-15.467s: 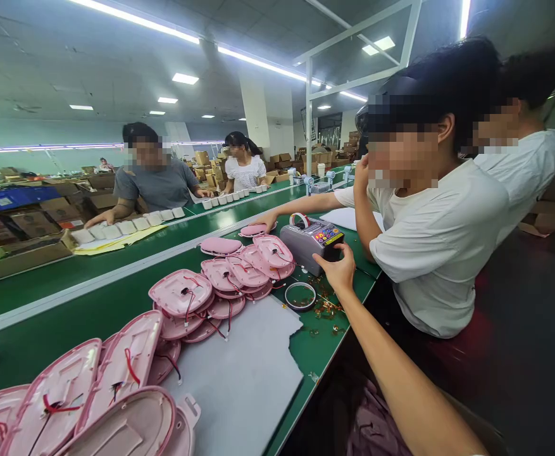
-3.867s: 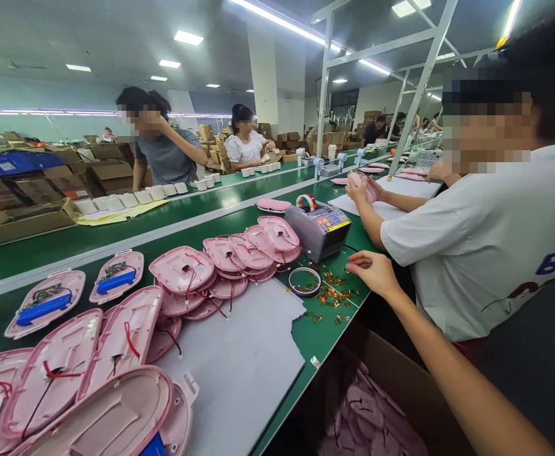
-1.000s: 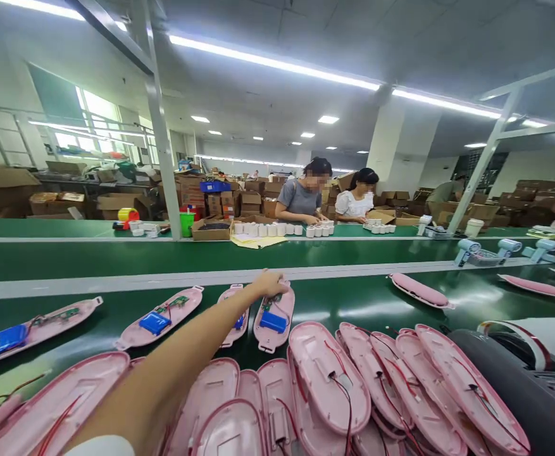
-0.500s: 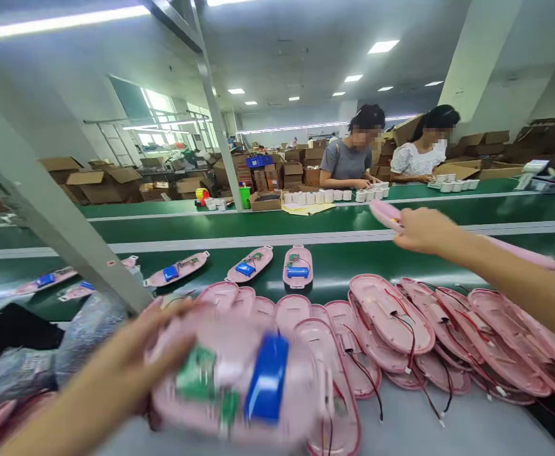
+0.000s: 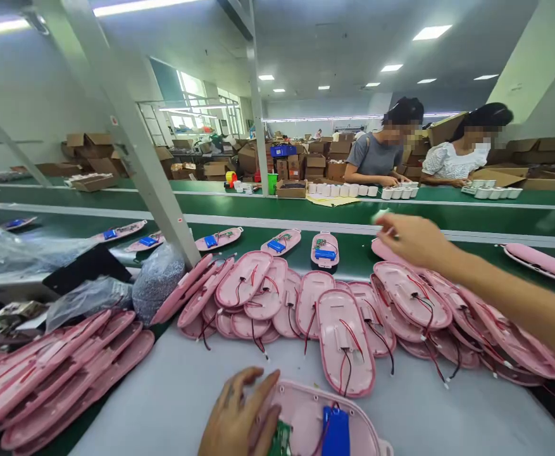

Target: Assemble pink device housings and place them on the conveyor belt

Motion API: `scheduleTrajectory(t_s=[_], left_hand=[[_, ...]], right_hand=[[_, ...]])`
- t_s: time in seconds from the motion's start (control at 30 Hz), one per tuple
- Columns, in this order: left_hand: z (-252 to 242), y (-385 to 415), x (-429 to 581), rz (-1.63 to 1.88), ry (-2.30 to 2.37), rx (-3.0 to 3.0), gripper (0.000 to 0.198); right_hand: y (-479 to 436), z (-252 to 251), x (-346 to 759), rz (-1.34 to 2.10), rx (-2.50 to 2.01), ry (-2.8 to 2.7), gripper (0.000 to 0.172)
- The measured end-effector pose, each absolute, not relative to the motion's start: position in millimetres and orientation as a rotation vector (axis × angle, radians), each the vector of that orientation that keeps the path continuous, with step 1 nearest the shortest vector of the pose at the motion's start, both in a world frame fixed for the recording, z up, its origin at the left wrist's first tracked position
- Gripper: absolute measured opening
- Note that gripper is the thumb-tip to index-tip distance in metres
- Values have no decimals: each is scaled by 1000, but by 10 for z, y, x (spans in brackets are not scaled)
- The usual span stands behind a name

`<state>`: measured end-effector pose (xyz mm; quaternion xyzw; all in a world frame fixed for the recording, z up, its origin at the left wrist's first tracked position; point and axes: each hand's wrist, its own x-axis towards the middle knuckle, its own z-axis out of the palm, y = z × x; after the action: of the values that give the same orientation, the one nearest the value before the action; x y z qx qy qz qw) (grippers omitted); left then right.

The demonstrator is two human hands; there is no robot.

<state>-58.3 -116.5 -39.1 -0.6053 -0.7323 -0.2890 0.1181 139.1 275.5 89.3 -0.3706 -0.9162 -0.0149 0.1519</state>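
My left hand [image 5: 239, 415] is at the bottom edge, fingers laid over the left end of a pink shell [image 5: 305, 411] and holding it on the grey mat [image 5: 182, 392]. The shell lies open side up, with a blue battery [image 5: 335, 430] and a green circuit board [image 5: 281, 440] in it. My right hand [image 5: 410, 239] reaches out to the right over the green belt [image 5: 353, 253]. Its fingers curl on the end of a pink cover [image 5: 382, 249], slightly blurred. Between my hands lies a pile of pink covers [image 5: 343, 329] with red and black wires.
Several pink shells with blue batteries [image 5: 325, 248] lie in a row on the belt. A slanted metal post [image 5: 149, 171] and grey plastic bags [image 5: 156, 282] stand at the left, above more stacked covers [image 5: 54, 373]. Two people [image 5: 381, 152] work across the line beside white parts and cardboard boxes.
My left hand brought a battery shell from the belt down to the mat in front of me. My right hand, which held a pink cover in the air, has lowered it towards the belt.
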Motion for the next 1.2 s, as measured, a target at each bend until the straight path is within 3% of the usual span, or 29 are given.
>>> scheduleTrajectory(t_s=[0.17,0.33,0.53,0.63,0.7,0.8,0.93,1.13,1.2], left_hand=[[-264,-1033,-483,-807,-1877,-1867,26],[-194,-1161,-504,-888,-1768,-2222,22],[-102,-1215,-456,-1754,-2455,-1898,17],[-96,-1170,-376,-2005,-2367,-1758,17],[-104,-1161,-312,-1908,-2111,-1792,15],[-84,-1177,-225,-1494,-1747,-1777,14],[-42,-1163,-183,-1204,-1578,-1629,8],[-145,-1057,-251,-2086,-1738,-1651,6],[-152,-1042,-265,-2469,-1902,-1566,29]], right_hand=[[1695,613,795,185,-765,-3016,40],[1616,593,800,266,-708,-3014,33],[1338,1033,1745,239,-872,-2368,24],[909,871,1971,292,-910,-2129,29],[612,663,1956,334,-880,-2109,30],[254,408,1830,457,-828,-2080,32],[-3,299,1704,633,-907,-1832,35],[-114,135,1619,931,-952,-1500,43],[-129,40,1592,944,-960,-1450,42]])
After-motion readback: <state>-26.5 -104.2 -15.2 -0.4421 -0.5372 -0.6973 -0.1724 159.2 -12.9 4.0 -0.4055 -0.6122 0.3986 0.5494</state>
